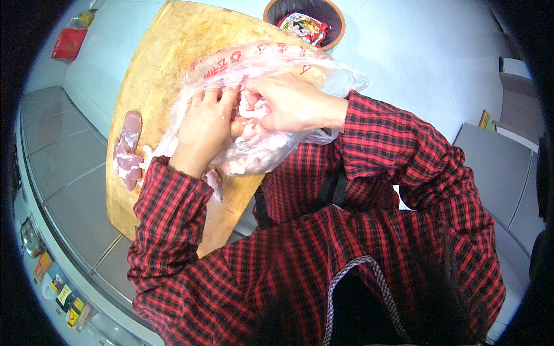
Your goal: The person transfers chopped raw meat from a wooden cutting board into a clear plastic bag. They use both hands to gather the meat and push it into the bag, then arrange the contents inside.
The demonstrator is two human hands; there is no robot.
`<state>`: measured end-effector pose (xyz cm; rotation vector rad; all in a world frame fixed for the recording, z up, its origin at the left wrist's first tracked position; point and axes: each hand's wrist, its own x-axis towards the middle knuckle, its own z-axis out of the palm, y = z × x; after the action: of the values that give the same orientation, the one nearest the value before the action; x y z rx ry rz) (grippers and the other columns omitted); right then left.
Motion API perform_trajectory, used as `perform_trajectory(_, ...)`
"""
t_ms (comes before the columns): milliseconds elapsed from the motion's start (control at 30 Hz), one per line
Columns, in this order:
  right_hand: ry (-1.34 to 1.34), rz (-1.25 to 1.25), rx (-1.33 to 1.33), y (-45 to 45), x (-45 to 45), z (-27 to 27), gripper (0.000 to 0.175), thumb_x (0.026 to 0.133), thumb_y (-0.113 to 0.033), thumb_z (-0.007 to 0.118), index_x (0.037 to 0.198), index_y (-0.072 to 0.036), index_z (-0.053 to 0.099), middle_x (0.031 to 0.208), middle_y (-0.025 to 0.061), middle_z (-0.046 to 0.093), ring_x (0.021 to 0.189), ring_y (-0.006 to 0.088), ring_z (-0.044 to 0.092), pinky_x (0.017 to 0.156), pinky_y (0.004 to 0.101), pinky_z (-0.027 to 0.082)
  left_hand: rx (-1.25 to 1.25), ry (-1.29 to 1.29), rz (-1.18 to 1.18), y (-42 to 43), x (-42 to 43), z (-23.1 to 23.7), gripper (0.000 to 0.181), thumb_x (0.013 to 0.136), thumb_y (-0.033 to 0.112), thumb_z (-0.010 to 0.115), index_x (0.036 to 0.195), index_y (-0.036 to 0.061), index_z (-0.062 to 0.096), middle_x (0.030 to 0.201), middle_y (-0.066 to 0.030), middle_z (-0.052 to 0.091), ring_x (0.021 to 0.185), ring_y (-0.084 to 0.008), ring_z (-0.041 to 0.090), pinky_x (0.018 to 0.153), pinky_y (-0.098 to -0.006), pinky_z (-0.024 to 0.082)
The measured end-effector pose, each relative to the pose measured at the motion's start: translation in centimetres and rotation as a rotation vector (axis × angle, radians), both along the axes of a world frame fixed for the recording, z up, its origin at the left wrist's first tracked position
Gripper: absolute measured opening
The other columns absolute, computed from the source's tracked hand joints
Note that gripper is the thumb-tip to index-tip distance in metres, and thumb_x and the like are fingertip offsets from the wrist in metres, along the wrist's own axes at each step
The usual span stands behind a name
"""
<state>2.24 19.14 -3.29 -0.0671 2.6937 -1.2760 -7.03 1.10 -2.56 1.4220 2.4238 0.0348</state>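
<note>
A clear plastic bag with red printing lies across a wooden board, full of pale raw meat pieces. My left hand rests over the left side of the bag's mouth, fingers pointing away from me and spread on the plastic; its thumb touches the meat. Its palm side is hidden. My right hand is at the mouth's right side, fingers curled around a piece of white fatty meat. On the board's left edge lie pinkish raw meat pieces, and another small piece sits beside my left sleeve.
A bin with an orange-brown rim and dark liner, holding red and white packaging, stands on the floor past the board. A grey tiled counter runs along the left, with bottles and packets beyond it. A red item is at upper left.
</note>
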Motion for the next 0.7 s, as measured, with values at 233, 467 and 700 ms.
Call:
perform_trajectory(233, 0.085, -0.084, -0.012, -1.0, 1.3, -0.2, 0.035, 0.065, -0.025, 0.073, 0.091, -0.005, 0.063, 0.08, 0.0201, 0.066, 0.082, 0.0387, 0.064, 0.074, 0.0471, 0.048, -0.001, 0.002, 0.013, 0.1, 0.6, 0.3, 0.066, 0.074, 0.036, 0.072, 0.13, 0.0071, 0.05, 0.108, -0.0234, 0.058, 0.101, -0.0418, 0.055, 0.088, -0.0467, 0.047)
perform_trajectory(467, 0.177, -0.121, -0.286, -0.1, 2.8, -0.6, 0.042, 0.072, -0.019, 0.067, 0.108, -0.002, 0.053, 0.097, 0.0255, 0.06, 0.092, 0.041, 0.059, 0.082, 0.0466, 0.047, 0.168, -0.119, 0.092, -0.5, 0.9, 0.3, 0.059, 0.069, 0.022, 0.075, 0.123, 0.0083, 0.056, 0.114, -0.0215, 0.055, 0.1, -0.0409, 0.055, 0.09, -0.0464, 0.045)
perform_trajectory(700, 0.169, -0.051, 0.115, 0.9, 9.8, 1.3, 0.036, 0.076, -0.02, 0.068, 0.104, -0.005, 0.052, 0.094, 0.0125, 0.054, 0.088, 0.0307, 0.057, 0.078, 0.0413, 0.044, 0.523, -0.095, 0.287, -1.9, 4.9, 1.7, 0.046, 0.077, 0.007, 0.068, 0.121, 0.0023, 0.055, 0.118, -0.0219, 0.051, 0.107, -0.0405, 0.054, 0.093, -0.0441, 0.046)
